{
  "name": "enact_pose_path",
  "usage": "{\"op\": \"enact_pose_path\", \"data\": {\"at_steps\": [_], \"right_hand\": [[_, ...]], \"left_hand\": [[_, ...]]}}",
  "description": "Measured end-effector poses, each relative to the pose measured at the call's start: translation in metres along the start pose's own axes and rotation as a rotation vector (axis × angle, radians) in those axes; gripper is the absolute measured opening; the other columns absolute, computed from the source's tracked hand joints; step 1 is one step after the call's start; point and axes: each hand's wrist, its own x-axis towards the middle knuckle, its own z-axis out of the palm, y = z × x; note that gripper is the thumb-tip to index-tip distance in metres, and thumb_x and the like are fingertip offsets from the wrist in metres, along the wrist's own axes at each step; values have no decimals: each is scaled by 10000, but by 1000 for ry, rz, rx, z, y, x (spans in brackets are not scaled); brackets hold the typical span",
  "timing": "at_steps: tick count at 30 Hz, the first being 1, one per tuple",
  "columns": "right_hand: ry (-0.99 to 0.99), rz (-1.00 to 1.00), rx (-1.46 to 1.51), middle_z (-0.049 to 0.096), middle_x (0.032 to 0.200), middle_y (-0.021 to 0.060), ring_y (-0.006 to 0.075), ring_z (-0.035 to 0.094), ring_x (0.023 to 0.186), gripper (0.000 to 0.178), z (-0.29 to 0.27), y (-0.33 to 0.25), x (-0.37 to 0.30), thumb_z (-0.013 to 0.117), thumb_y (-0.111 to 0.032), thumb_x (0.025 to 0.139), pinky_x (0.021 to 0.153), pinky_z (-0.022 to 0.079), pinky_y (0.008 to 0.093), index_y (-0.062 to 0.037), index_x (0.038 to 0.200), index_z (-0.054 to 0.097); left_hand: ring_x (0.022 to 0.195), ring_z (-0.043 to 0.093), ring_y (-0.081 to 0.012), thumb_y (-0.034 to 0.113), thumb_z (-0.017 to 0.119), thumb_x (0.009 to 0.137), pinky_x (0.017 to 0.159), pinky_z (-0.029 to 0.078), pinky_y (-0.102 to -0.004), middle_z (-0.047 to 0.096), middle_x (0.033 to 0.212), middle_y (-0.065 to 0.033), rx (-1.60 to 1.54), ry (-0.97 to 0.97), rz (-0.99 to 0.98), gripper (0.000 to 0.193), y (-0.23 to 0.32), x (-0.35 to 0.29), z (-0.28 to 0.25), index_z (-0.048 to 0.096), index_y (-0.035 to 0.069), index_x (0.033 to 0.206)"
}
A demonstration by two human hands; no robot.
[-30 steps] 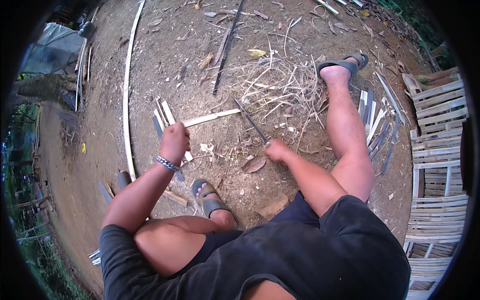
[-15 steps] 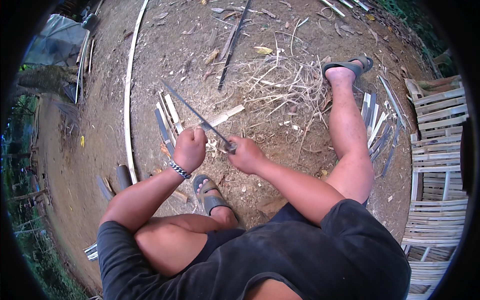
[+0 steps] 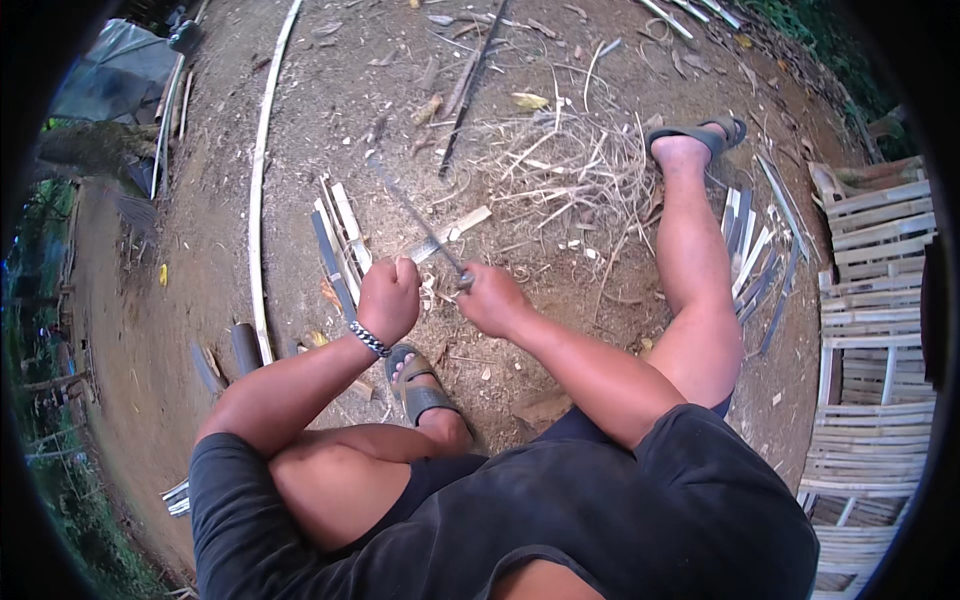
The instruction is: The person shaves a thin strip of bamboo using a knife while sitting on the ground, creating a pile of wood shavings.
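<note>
Where the left hand [image 3: 389, 298] curls its fingers tightly round the near end of a pale bamboo strip [image 3: 468, 223], the strip's long axis slants up and rightward beyond the knuckles. A long-bladed knife [image 3: 417, 217] crosses it, tip up-left, its handle gripped by the folded fingers of the right hand [image 3: 497, 302].

"Where are the shavings [image 3: 590, 180]?"
"On the ground [image 3: 210, 250], beyond the right hand [image 3: 495, 300], left of the right foot [image 3: 682, 150]."
"The knife [image 3: 418, 217]?"
"In that hand, crossing the strip [image 3: 468, 221] beside the left hand [image 3: 390, 298]."
"The pole [image 3: 259, 180]?"
"Left of the sticks [image 3: 348, 225]."
"The rack [image 3: 875, 410]?"
"Right of the right leg [image 3: 695, 250]."
</note>
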Motion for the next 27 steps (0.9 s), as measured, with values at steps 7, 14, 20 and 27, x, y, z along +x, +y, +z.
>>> {"op": "enact_pose_path", "data": {"at_steps": [7,14,20,27], "right_hand": [[40,158,38,700,1029,222,387,682,951,365,-4,20,4,644,-158,834,876,540,460,-92,1193,642],[38,165,-33,700,1037,212,374,682,970,330,-7,60,18,643,-164,841,864,546,462,-102,1165,643],[28,-22,6,699,951,237,400,686,907,350,1,42,-10,618,-129,845,840,538,469,-68,1190,639],[-95,85,104,689,1063,198,310,693,857,383,0,41,-4,606,-133,886,804,563,447,-3,1246,585]], "left_hand": [[642,600,-453,207,396,977,632,462,-517,597,657,-280,30,18,-69,470,1,4,5,600,-51,642],[633,599,-437,208,394,986,641,460,-520,604,652,-256,-23,-55,-155,460,10,0,11,616,-46,674],[575,600,-409,263,418,988,631,474,-489,573,570,-241,-70,-27,-129,491,9,-9,14,636,-34,664],[539,584,-349,294,398,992,600,470,-454,581,570,-208,-169,-49,-199,529,-2,6,11,627,-33,645]]}}
